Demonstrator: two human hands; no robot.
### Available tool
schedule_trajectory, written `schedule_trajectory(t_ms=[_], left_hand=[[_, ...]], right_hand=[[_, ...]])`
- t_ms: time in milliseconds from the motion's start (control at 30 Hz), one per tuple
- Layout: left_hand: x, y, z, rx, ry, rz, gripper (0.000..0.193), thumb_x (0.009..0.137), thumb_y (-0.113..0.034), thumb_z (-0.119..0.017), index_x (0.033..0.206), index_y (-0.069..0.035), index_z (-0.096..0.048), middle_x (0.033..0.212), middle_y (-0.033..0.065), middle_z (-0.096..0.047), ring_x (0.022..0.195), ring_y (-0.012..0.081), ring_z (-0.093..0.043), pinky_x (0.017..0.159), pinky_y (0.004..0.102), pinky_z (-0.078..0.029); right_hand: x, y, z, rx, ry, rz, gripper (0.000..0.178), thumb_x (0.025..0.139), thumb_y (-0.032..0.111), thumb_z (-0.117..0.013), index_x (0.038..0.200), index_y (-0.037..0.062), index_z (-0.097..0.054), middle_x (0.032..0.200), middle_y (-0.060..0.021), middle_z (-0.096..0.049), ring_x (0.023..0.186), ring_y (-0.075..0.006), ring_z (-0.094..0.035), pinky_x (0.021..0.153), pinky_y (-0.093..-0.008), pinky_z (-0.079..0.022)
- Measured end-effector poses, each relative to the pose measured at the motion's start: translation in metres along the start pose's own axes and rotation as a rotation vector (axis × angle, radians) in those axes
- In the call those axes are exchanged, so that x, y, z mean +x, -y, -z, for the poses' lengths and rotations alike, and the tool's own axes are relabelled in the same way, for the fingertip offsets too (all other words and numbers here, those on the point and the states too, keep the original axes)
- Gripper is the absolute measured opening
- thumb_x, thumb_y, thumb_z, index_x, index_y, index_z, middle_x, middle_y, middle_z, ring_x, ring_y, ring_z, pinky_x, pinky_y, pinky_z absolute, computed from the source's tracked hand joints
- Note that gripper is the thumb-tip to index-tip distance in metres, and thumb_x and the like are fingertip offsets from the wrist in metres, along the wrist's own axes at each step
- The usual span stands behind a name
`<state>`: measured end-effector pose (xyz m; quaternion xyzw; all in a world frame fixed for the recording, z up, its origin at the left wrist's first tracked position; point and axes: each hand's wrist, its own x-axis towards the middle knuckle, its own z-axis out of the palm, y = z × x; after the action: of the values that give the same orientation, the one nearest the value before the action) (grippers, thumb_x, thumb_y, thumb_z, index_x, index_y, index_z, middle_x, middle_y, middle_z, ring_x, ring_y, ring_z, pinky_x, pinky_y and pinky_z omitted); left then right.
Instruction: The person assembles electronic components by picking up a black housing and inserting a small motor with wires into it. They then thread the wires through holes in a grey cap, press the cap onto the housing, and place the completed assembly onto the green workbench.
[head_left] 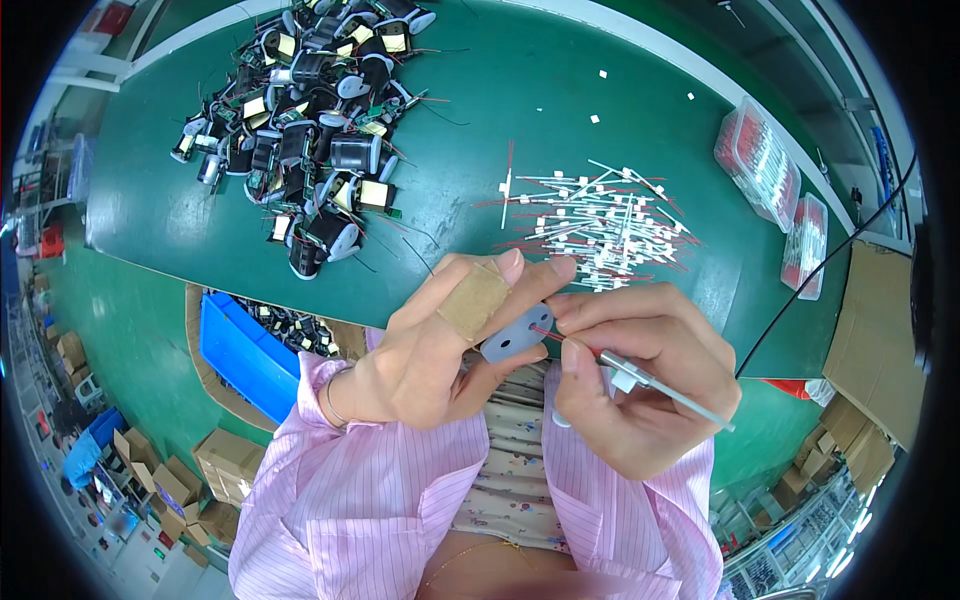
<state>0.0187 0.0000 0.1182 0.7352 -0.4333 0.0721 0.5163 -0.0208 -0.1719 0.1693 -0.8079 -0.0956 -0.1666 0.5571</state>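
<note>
My left hand [425, 345] is closed around a small part with a grey, rounded end plate [516, 336] that has dark holes in it. A tan square pad [474, 302] lies over the backs of its fingers. My right hand [645, 375] pinches a thin lead with red wires [570, 343], a grey-white sleeve [668, 388] and a white connector [627, 378]. The red wire ends reach a hole in the end plate; how deep they go I cannot tell. Beyond my right hand lies a heap of similar white-sleeved leads [610, 225] on the green table [470, 140].
At the far left is a pile of black cylindrical parts [300, 145] with grey end caps and loose wires. Two clear plastic boxes [757, 165] of leads stand at the right edge. A blue bin [245, 355] sits in a carton below the table's left front.
</note>
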Motion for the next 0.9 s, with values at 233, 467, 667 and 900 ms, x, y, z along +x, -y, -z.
schedule_trajectory(t_ms=[233, 467, 667, 900], left_hand=[[-0.002, 0.001, 0.0, 0.023, -0.013, -0.027, 0.085, 0.078, 0.005, -0.068, 0.141, 0.006, -0.012, 0.115, 0.0302, -0.059, 0.088, 0.033, -0.065, 0.071, 0.0362, -0.053], [-0.001, 0.0, -0.006, 0.025, -0.087, -0.042, 0.082, 0.069, 0.005, -0.073, 0.135, 0.01, -0.023, 0.112, 0.0302, -0.06, 0.086, 0.0341, -0.063, 0.069, 0.0383, -0.051], [-0.002, 0.0, -0.008, 0.001, -0.175, -0.048, 0.078, 0.061, 0.005, -0.077, 0.127, 0.015, -0.037, 0.108, 0.0299, -0.062, 0.085, 0.0357, -0.062, 0.067, 0.0401, -0.05], [-0.002, -0.001, 0.002, 0.043, -0.015, -0.008, 0.087, 0.076, 0.006, -0.068, 0.144, 0.003, -0.012, 0.116, 0.0292, -0.059, 0.088, 0.033, -0.065, 0.072, 0.0383, -0.051]], right_hand=[[-0.002, 0.0, -0.006, -0.033, -0.046, 0.042, 0.018, 0.062, -0.007, -0.074, 0.076, -0.003, -0.064, 0.081, -0.0129, -0.066, 0.058, -0.0162, -0.065, 0.05, -0.0237, -0.05], [-0.001, 0.0, -0.005, -0.006, -0.038, 0.017, 0.017, 0.064, -0.007, -0.073, 0.077, -0.0028, -0.064, 0.081, -0.013, -0.066, 0.057, -0.0159, -0.065, 0.048, -0.0235, -0.05], [0.0, 0.001, -0.008, -0.012, -0.054, 0.004, 0.017, 0.063, -0.007, -0.073, 0.076, -0.0026, -0.064, 0.08, -0.0127, -0.066, 0.056, -0.0149, -0.064, 0.047, -0.0234, -0.049], [0.0, 0.001, -0.008, -0.024, -0.046, 0.012, 0.017, 0.064, -0.007, -0.073, 0.077, -0.0026, -0.063, 0.081, -0.0131, -0.066, 0.056, -0.0149, -0.064, 0.048, -0.0234, -0.049]])
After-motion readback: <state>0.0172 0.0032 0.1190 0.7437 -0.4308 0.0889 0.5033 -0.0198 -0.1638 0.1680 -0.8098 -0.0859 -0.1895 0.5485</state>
